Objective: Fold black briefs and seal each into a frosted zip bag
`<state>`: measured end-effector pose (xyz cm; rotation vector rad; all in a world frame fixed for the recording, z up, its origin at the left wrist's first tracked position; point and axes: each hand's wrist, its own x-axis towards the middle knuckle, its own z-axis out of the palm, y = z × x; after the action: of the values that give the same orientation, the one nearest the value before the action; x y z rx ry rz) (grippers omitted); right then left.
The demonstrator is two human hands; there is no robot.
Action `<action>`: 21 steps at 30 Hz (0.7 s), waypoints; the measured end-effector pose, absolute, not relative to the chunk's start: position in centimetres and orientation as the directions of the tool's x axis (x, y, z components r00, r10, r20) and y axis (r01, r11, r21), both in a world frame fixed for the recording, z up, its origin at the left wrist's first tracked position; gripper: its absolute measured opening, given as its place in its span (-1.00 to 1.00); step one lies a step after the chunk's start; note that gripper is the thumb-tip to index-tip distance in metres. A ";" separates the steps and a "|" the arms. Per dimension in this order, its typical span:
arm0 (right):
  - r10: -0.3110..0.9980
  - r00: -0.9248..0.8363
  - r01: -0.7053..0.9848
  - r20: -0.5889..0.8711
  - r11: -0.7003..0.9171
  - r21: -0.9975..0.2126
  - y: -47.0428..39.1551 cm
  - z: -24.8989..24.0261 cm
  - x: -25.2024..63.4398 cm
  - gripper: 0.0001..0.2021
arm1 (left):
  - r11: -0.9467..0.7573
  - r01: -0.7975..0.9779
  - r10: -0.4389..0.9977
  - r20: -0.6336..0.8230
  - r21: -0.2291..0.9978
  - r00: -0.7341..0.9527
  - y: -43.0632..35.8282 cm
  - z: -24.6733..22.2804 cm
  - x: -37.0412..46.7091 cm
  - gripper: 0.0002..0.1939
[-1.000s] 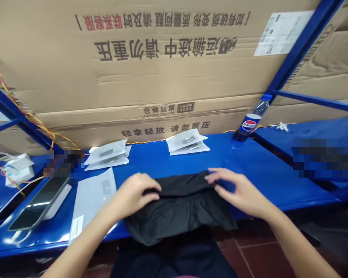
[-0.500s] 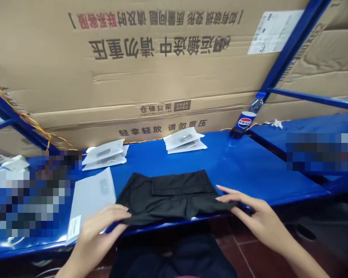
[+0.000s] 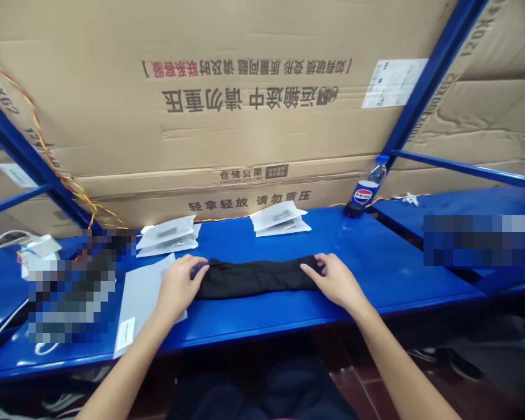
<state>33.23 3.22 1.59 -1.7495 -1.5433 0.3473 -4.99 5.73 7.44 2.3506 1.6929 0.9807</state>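
A black cloth (image 3: 258, 279) lies folded into a narrow strip across the blue table (image 3: 271, 321). My left hand (image 3: 184, 283) pinches its upper left corner between thumb and fingers. At the opposite end, my right hand (image 3: 330, 277) grips the upper right corner the same way. Partly under my left hand and forearm is a flat frosted bag (image 3: 137, 291) with a white label. Behind the cloth stand two small groups of frosted packets, one at the left (image 3: 168, 233) and one nearer the middle (image 3: 280, 219).
A cola bottle (image 3: 362, 195) stands at the back right beside a blue shelf post (image 3: 433, 81). Large cardboard (image 3: 262, 137) rises behind the table. Blurred items and a white device with cables (image 3: 41, 251) are at the left.
The cloth's near edge has been folded up and away from me, making a narrower strip. Both hands have moved forward and closer together with it. The camera view has shifted slightly.
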 end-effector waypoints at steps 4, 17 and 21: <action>0.944 0.206 0.737 0.256 0.022 -0.676 3.5 2.2 33.5 -0.69 | -0.492 0.793 0.805 0.534 0.359 0.259 3.5 7.3 -3.9 -0.74; 0.861 0.198 0.846 0.468 0.091 -0.526 1.2 6.9 26.8 -0.62 | -0.750 0.607 0.580 0.704 0.264 0.411 0.6 4.8 -1.5 -0.84; 0.831 0.130 0.779 0.541 0.252 -0.575 -0.1 3.7 23.7 -0.59 | -0.741 0.617 0.603 0.668 0.267 0.435 0.4 4.6 -1.8 -0.79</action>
<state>23.74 -0.06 3.72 -1.5185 -1.6374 0.0740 -1.80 0.39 4.63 2.6759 1.1374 1.2340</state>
